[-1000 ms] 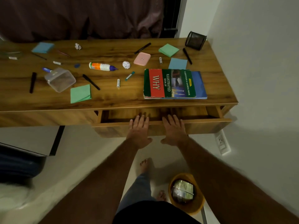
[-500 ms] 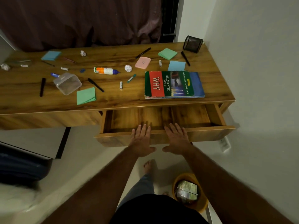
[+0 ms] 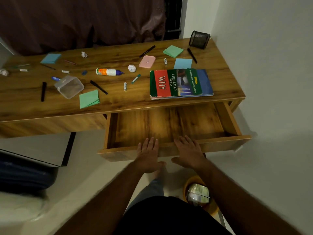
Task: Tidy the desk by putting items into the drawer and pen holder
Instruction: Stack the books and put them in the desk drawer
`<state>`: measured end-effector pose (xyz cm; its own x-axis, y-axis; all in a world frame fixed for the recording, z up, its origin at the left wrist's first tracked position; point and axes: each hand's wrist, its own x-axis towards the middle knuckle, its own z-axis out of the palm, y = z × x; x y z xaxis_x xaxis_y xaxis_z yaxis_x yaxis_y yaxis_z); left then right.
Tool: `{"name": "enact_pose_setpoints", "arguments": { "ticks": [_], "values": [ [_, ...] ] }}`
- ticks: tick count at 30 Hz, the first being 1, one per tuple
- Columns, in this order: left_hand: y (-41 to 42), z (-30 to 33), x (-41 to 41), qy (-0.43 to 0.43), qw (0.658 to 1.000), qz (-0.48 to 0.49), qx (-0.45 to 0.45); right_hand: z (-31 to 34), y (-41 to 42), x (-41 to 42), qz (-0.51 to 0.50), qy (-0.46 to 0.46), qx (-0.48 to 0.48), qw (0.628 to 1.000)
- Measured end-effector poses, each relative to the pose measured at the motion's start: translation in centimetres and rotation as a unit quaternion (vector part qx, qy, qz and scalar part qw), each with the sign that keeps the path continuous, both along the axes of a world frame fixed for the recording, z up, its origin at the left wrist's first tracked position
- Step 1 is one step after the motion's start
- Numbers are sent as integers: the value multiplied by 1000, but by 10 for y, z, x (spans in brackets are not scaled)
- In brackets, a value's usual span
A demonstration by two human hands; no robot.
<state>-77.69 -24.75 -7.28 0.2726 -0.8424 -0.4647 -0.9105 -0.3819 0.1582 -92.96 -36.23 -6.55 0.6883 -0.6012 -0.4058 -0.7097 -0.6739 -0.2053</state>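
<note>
Both hands, left [image 3: 147,157] and right [image 3: 189,154], lie flat with a wide grip on the front edge of the pulled-out drawer [image 3: 169,126]; the pen holder [image 3: 199,39] stands at the table's [image 3: 118,100] 1 o'clock corner.

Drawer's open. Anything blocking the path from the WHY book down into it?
Nothing visible. The book lies at the desk's front edge, directly above the open drawer, whose visible floor is bare. The left hand and right hand rest only on its front panel.
</note>
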Motion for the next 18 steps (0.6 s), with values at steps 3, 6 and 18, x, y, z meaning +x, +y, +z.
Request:
{"name": "enact_pose_setpoints", "arguments": {
  "ticks": [3,6,18],
  "values": [
    [2,-2,-1,15,1000,5,8,10,3,-3,4,-5,-1,1000],
    [2,-1,1,38,999,10,22,19,5,-1,-7,-2,10,1000],
    [-45,51,33,337,923,184,-32,32,-28,4,-218,-174,195,940]
  ]
}}
